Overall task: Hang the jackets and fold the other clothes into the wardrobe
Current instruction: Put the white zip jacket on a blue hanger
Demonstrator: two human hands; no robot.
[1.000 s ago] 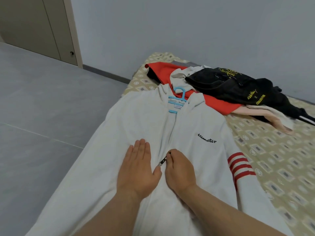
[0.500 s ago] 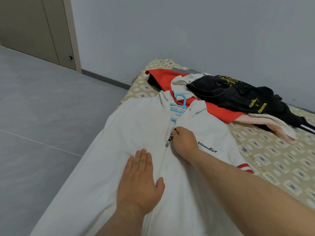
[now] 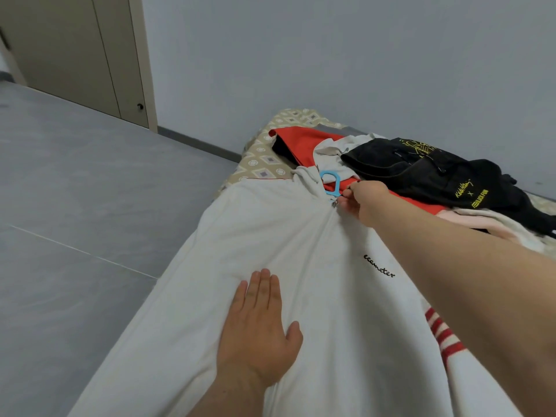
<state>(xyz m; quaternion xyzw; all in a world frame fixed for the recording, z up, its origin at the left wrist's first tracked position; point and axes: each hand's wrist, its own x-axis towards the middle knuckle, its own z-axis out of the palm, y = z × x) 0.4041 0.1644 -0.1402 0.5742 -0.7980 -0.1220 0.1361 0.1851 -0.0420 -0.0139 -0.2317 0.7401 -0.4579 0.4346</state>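
Note:
A white zip jacket [image 3: 270, 236] with red sleeve stripes lies front up on the bed, zipped closed almost to the collar. A blue plastic hanger [image 3: 330, 182] sticks out of its neck. My right hand [image 3: 365, 200] pinches the zipper pull [image 3: 336, 202] at the collar. Lower down, my left hand [image 3: 258, 329] rests flat on the jacket's front, fingers straight. Beyond the collar lies a pile with a red garment [image 3: 301, 142], a black jacket [image 3: 427, 170] with yellow print, and pale clothes [image 3: 493, 224].
The bed [image 3: 264, 158] has a beige patterned cover and stands against a grey wall. Grey tiled floor [image 3: 90, 206] spreads to the left. A beige door [image 3: 78, 52] stands at the top left.
My right hand has drawn the zipper pull up from the jacket's chest to the collar, closing the front. My left hand has stayed flat on the lower part.

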